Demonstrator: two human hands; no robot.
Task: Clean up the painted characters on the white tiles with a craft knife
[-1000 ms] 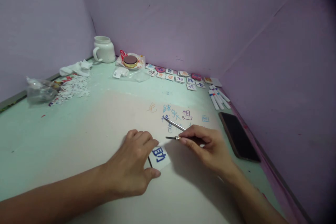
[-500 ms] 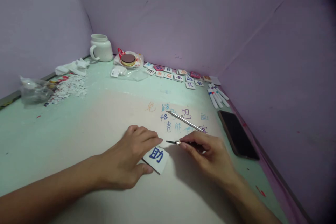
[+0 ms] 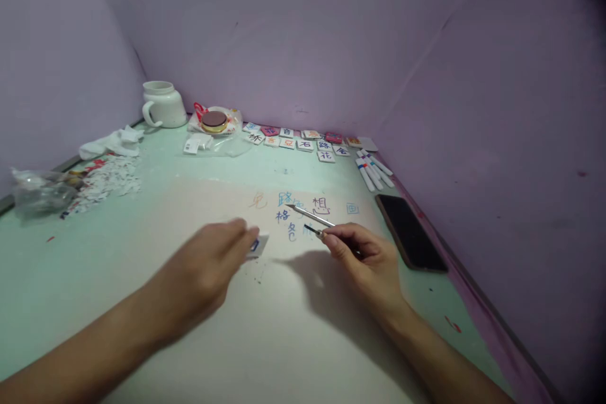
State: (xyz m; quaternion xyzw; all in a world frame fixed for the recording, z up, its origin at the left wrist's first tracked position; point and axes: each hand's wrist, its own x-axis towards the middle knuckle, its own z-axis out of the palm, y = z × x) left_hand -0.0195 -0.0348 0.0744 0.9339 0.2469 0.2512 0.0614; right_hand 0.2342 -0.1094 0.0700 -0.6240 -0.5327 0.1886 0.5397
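Note:
My left hand (image 3: 208,262) is closed on a small white tile (image 3: 258,246), raised off the table and tilted. Only part of the tile's blue written character shows past my fingers. In my right hand (image 3: 362,252) I pinch a slim tool (image 3: 312,231) with a thin dark tip and a metal collar; my palm hides the rest of it. Beyond that hand a silver pen-like tool (image 3: 307,213) with a pointed end lies on the paper, its rear end hidden behind my fingers. A few dark crumbs (image 3: 258,274) lie beneath the tile.
Coloured written characters (image 3: 320,205) mark the pale work surface. Several character tiles (image 3: 305,146) line the back wall. White markers (image 3: 374,170) and a phone (image 3: 411,232) lie right. A white mug (image 3: 165,104), plastic bag (image 3: 45,192) and paper scraps (image 3: 111,177) stand or lie left.
My left hand has lifted the tile off the table and turned it, exposing crumbs below. My right hand has moved slightly away, tool still in it. The view has shifted a little right.

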